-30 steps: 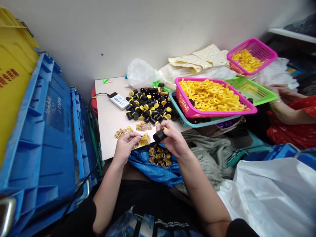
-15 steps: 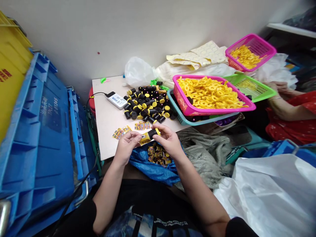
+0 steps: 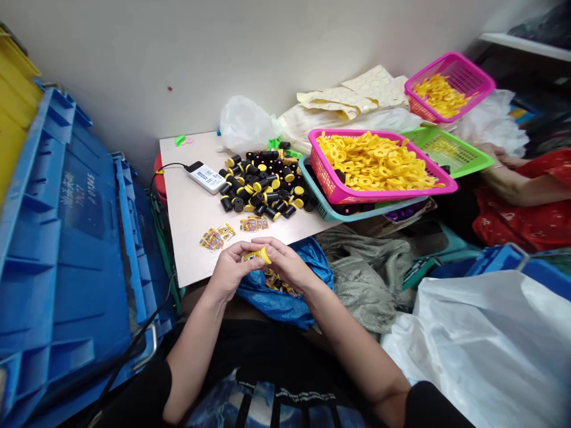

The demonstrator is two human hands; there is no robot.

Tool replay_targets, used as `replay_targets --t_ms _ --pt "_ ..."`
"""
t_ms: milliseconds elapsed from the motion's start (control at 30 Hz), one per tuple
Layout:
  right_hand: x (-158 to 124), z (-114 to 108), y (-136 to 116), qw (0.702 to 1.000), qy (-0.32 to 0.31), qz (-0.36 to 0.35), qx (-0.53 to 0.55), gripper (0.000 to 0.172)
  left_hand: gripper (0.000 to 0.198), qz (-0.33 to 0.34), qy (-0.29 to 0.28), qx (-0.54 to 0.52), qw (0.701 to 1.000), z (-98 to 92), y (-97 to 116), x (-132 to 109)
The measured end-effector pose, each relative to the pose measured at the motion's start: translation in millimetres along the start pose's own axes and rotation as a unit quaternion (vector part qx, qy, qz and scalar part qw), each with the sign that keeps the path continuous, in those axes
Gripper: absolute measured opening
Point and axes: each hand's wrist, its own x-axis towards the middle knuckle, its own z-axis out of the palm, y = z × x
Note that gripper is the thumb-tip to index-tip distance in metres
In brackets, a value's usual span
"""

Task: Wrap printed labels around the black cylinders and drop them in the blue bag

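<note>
My left hand (image 3: 229, 269) and my right hand (image 3: 288, 265) meet at the near edge of a white board (image 3: 191, 217), both closed round one small black cylinder with a yellow cap (image 3: 259, 255) and a yellow printed sticker on it. Just beyond my hands lie loose yellow stickers (image 3: 214, 237) on the board. Farther back sits a heap of black cylinders with yellow caps (image 3: 263, 187). Below my right hand an open blue bag (image 3: 285, 300) holds several finished stickered cylinders, mostly hidden by the hand.
A pink basket of yellow rings (image 3: 379, 166) rests on a teal basket; a green basket (image 3: 450, 151) and another pink basket (image 3: 448, 89) stand behind. A white device with cable (image 3: 205, 176) lies on the board. Blue crates (image 3: 66, 238) at left. Another person's arm (image 3: 521, 184) at right.
My left hand picked a sticker off the board and brought it to the cylinder in my right hand. Both hands drew together and closer to me, now wrapped round the cylinder.
</note>
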Motion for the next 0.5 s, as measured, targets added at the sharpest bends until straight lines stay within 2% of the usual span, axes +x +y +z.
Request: replay_targets --t_ms 167,267,400,500 --pt "-4 -6 -4 0.998 -0.048 -0.009 0.034 0.047 0.034 -0.017 -0.026 -0.062 0.998 3.4 -1 -1" --pt "-9 -15 -10 0.997 -0.080 -0.015 -0.010 0.045 0.033 -0.024 -0.056 -0.057 0.997 3.4 -6 -2" --pt "-20 -40 -18 0.983 -0.152 0.029 -0.094 0.042 0.031 -0.034 -0.113 -0.005 0.993 10.9 -25 -7" --pt "-34 -68 -25 0.964 -0.209 0.071 -0.147 0.045 0.035 -0.029 -0.195 0.033 0.980 25.0 -44 -11"
